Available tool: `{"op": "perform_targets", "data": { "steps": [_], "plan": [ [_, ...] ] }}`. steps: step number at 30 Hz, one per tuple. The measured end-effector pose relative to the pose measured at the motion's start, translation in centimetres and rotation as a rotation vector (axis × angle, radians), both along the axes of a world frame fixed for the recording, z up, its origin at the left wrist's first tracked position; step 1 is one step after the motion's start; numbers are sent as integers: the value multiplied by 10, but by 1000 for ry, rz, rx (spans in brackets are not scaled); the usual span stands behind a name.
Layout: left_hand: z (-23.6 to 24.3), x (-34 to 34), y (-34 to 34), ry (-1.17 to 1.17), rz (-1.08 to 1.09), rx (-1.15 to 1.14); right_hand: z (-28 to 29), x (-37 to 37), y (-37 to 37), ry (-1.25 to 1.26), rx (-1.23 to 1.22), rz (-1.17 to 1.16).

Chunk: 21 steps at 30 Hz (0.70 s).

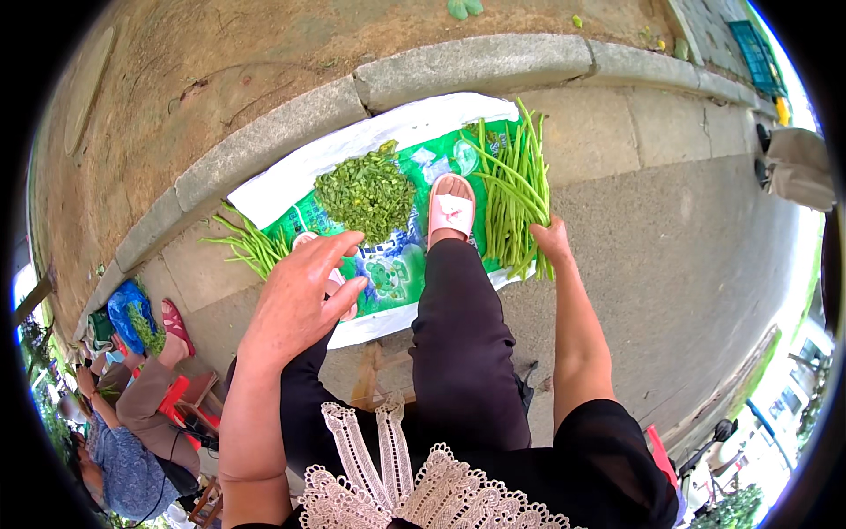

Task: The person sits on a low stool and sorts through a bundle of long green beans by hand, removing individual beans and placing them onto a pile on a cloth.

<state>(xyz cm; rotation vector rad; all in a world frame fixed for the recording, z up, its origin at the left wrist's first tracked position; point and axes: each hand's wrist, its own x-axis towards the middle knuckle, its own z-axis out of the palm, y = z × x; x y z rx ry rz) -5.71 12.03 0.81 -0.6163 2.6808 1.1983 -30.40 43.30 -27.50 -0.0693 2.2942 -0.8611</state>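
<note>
Left of centre, the left hand [302, 293] hangs over the lower left of a green-and-white printed plastic sheet [264, 187], with its thumb and forefinger spread apart. The right hand [553, 240], right of centre, touches the lower right edge of a bundle of long green beans [511, 207]; its fingertips are partly hidden, so I cannot tell whether they pinch any pods. These beans lie lengthwise on the sheet's right end. A second bunch of beans [251, 245] lies at its left end.

Between them, upper centre, is a heap of chopped green pieces [366, 192]. A pink slipper [452, 212] on the person's foot stands between this heap and the right-hand bundle. A stone kerb [476, 70] curves across the top of the frame. At lower left sits another person [132, 467], near a blue bag [122, 313] with greenery in it.
</note>
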Motion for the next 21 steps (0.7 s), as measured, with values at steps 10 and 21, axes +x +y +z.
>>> {"op": "perform_targets", "data": {
  "steps": [10,21],
  "plan": [
    [3,8,-2,13,-8,-38,49,-4,-9,-106,-120,-95],
    [-4,24,-6,59,1,-35,158,-6,-33,-96,-253,-146]
  ]
}}
